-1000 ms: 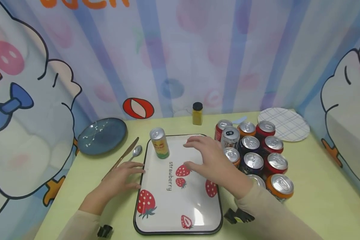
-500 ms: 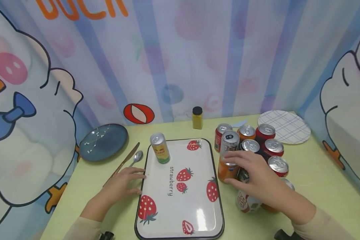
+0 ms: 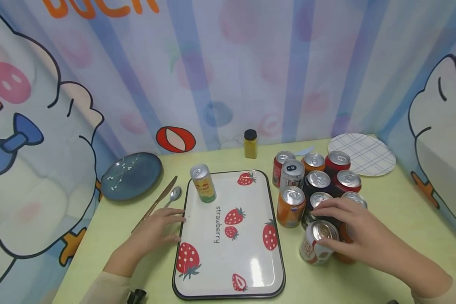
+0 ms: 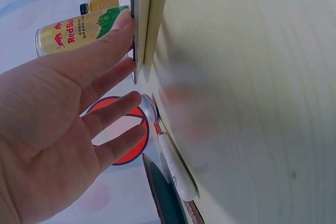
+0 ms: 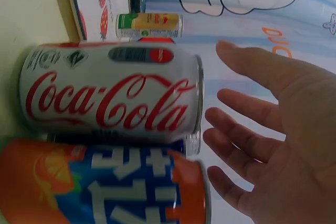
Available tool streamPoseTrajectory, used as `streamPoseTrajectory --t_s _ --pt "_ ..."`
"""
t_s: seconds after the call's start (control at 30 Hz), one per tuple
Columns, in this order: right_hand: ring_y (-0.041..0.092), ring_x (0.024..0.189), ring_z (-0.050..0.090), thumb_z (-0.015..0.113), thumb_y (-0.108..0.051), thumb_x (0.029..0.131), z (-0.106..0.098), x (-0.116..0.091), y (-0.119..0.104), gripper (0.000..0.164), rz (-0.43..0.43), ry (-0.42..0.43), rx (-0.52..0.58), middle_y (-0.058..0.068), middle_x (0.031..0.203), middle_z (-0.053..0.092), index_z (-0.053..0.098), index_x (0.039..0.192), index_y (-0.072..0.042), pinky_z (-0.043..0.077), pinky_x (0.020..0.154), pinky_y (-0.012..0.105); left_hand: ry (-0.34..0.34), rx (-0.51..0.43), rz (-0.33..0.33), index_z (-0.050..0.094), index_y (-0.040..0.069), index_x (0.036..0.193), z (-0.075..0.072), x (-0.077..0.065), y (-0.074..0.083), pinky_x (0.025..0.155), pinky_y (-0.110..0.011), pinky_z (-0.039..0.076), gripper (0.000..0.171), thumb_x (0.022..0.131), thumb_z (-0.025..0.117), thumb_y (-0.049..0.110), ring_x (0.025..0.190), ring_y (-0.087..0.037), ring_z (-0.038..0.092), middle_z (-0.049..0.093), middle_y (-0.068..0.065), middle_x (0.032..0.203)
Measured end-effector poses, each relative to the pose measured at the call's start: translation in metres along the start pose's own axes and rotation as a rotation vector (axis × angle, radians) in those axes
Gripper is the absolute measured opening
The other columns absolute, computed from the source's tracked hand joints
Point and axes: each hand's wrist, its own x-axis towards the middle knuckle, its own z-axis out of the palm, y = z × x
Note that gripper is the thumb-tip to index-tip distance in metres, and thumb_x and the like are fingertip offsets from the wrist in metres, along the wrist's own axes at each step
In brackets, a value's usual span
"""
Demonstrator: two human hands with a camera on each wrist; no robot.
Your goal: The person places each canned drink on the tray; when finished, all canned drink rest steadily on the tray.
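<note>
My left hand (image 3: 153, 230) is at the tray's left edge with its fingers extended. In the left wrist view, the thumb and a finger are at the rim of the strawberry-print tray (image 3: 209, 270). On the tray's far left corner stands a yellow and green Red Bull can (image 3: 205, 188). Over the near end of the can group is my right hand (image 3: 361, 236), fingers spread and holding nothing. A white Coca-Cola can (image 5: 105, 98) stands just below it, with a gap between fingers and can top in the right wrist view. An orange soda can (image 5: 105, 187) is beside that can.
Several red, dark and orange cans (image 3: 318, 180) crowd together right of the tray. Behind them lies a checked white plate (image 3: 361, 154). A small black-capped jar (image 3: 250, 145) stands at the back. A knife (image 3: 157, 200), spoon (image 3: 175, 193) and dark blue plate (image 3: 133, 181) lie left.
My right hand has moved from above the tray rightward to the cans, then toward me over the white Coca-Cola can. The left hand has stayed at the tray's edge.
</note>
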Motion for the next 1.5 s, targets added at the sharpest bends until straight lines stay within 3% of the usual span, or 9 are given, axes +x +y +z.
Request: streamPoseTrajectory --t_s 0.2,0.4,0.57,0.8,0.93,1.03,1.23,1.33,1.5 --pt "0.022 0.116 0.059 0.094 -0.044 0.072 -0.005 -0.008 0.009 0.056 0.084 -0.131 0.038 -0.007 0.127 0.065 0.071 0.122 -0.031 0.053 0.094 0.057 0.007 0.0 0.006 0.073 0.019 0.13 -0.001 0.0 -0.001 0.112 -0.06 0.046 0.056 0.078 0.09 0.031 0.139 -0.035 0.054 0.062 -0.006 0.146" --pt "0.023 0.114 0.061 0.097 -0.039 0.068 -0.001 -0.008 0.013 0.061 0.097 -0.193 0.008 -0.006 0.125 0.067 0.071 0.123 -0.03 0.048 0.097 0.057 0.001 0.004 0.003 0.073 0.019 0.13 -0.002 0.0 -0.001 0.112 -0.06 0.046 0.056 0.079 0.09 0.031 0.139 -0.035 0.054 0.062 -0.006 0.146" --pt "0.015 0.108 0.064 0.099 -0.036 0.064 0.003 -0.007 0.013 0.065 0.033 -0.151 -0.04 -0.015 0.119 0.069 0.069 0.121 -0.03 0.045 0.096 0.048 -0.003 0.003 -0.002 0.072 0.018 0.131 -0.002 0.0 -0.001 0.113 -0.06 0.045 0.057 0.079 0.09 0.032 0.14 -0.035 0.053 0.061 -0.006 0.147" --pt "0.003 0.104 0.062 0.102 -0.03 0.055 0.007 -0.006 0.015 0.071 -0.037 -0.086 0.014 -0.02 0.114 0.066 0.067 0.117 -0.027 0.058 0.089 0.028 0.002 -0.008 0.004 0.073 0.018 0.131 -0.002 0.0 -0.003 0.113 -0.061 0.045 0.057 0.078 0.09 0.031 0.139 -0.036 0.053 0.061 -0.007 0.147" --pt "0.001 0.104 0.061 0.102 -0.025 0.055 0.009 -0.005 0.009 0.075 -0.038 -0.041 0.08 -0.02 0.114 0.065 0.065 0.119 -0.028 0.049 0.094 0.01 -0.006 -0.008 0.003 0.072 0.018 0.131 -0.001 0.0 -0.003 0.113 -0.061 0.044 0.057 0.079 0.09 0.031 0.14 -0.036 0.053 0.061 -0.006 0.147" --pt "0.001 0.105 0.061 0.102 -0.023 0.055 0.011 0.001 0.0 0.077 -0.033 0.013 0.138 -0.018 0.116 0.066 0.065 0.121 -0.029 0.043 0.096 0.005 -0.011 -0.008 -0.003 0.072 0.019 0.132 0.0 0.0 -0.002 0.114 -0.06 0.044 0.057 0.079 0.089 0.032 0.14 -0.035 0.052 0.06 -0.005 0.148" --pt "0.004 0.116 0.061 0.102 -0.023 0.056 0.028 0.031 -0.024 0.075 -0.062 0.105 0.226 -0.013 0.122 0.068 0.066 0.122 -0.024 0.044 0.101 0.011 0.014 0.008 0.014 0.073 0.018 0.13 -0.002 -0.002 -0.001 0.112 -0.061 0.045 0.056 0.078 0.09 0.031 0.138 -0.036 0.054 0.062 -0.007 0.146" --pt "0.006 0.114 0.061 0.1 -0.023 0.06 0.038 0.05 -0.037 0.071 -0.078 0.101 0.27 -0.012 0.123 0.068 0.066 0.122 -0.023 0.052 0.095 0.022 0.01 0.006 0.014 0.073 0.018 0.13 -0.002 -0.002 -0.001 0.112 -0.06 0.046 0.056 0.078 0.09 0.031 0.139 -0.036 0.054 0.062 -0.007 0.146" --pt "0.013 0.115 0.062 0.098 -0.025 0.063 0.06 0.082 -0.058 0.067 -0.081 0.101 0.352 -0.006 0.125 0.068 0.066 0.122 -0.02 0.056 0.098 0.042 -0.008 0.001 -0.011 0.072 0.019 0.131 -0.001 -0.001 0.0 0.114 -0.06 0.044 0.057 0.079 0.09 0.032 0.141 -0.035 0.052 0.06 -0.005 0.148"
